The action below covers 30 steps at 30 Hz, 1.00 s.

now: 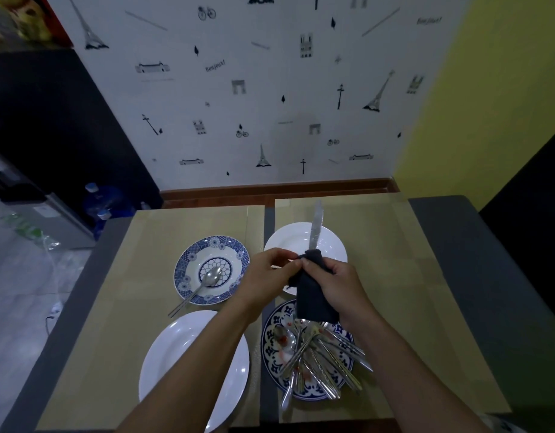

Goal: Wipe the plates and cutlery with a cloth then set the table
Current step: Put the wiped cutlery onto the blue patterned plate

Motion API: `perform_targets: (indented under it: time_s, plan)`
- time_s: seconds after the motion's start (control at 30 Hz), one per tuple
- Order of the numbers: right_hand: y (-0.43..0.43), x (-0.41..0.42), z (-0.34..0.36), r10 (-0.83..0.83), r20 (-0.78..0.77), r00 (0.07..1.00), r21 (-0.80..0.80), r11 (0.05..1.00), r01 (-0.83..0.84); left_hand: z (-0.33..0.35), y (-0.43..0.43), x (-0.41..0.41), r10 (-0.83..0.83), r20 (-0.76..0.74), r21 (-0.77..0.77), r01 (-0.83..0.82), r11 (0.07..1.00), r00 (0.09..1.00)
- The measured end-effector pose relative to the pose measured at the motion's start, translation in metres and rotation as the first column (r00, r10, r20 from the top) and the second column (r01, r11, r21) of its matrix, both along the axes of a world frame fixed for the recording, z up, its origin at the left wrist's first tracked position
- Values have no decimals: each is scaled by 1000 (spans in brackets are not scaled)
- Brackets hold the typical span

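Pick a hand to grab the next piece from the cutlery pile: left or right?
Left, probably. The left hand only pinches the cloth at its top edge, so it frees easily; the right hand is wrapped round cloth and knife. The cutlery pile lies just below both hands.

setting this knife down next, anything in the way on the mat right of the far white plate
Nothing visible does. The knife sticks up from the cloth over that plate; the mat to its right shows nothing on it.
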State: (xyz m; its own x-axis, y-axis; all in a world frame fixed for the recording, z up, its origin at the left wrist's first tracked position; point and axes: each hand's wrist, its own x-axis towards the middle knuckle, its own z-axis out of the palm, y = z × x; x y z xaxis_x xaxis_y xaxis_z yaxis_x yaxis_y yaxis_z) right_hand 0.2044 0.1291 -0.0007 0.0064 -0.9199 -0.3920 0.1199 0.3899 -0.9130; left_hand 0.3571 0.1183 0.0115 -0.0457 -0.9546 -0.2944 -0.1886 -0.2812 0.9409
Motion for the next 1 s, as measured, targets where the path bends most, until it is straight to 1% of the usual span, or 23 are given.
perform_targets:
  time_s: [0.07, 0.13, 0.2, 0.27, 0.43, 0.53, 0.67, 0.8, 0.87, 0.9, 1.0]
  plan:
    - [-2, -3, 0, -32, 52, 998, 32, 999, 31, -3, 3, 1, -26, -23, 82, 28, 996, 999]
    - [-4, -4, 0, -43, 78, 996, 46, 998, 39, -4, 7, 0, -94, -59, 143, 102, 985, 994]
    - [-4, -3, -1, -37, 73, 997, 47, 998, 33, -3, 10, 0, -139, -102, 160, 154, 975, 985]
    - [-5, -1, -1, -39, 78, 996, 52, 998, 35, -3, 12, -1, -147, -137, 171, 169, 971, 980]
    - [-8, -7, 11, -92, 57, 994, 31, 995, 90, -3, 15, 4, -179, -145, 150, 200, 968, 973]
    - [-21, -14, 26, -150, 45, 988, -12, 989, 151, -8, 18, 8, -259, -98, 121, 270, 955, 961]
    - [-40, -19, 39, -246, -34, 969, -87, 966, 242, -10, 21, 7, -259, -62, 99, 264, 959, 964]
    - [-42, -19, 40, -362, -1, 932, -117, 926, 360, -8, 17, 11, -366, 8, 94, 364, 927, 930]
    - [-40, -20, 36, -392, 11, 920, -123, 913, 390, -8, 17, 14, -371, 34, 81, 367, 926, 928]
    - [-39, -19, 32, -390, -4, 921, -123, 914, 387, -9, 16, 14, -353, 74, 62, 349, 935, 933]
    - [-34, -16, 16, -345, -125, 930, -109, 937, 333, -15, 14, 12, -270, 277, -23, 287, 958, 922]
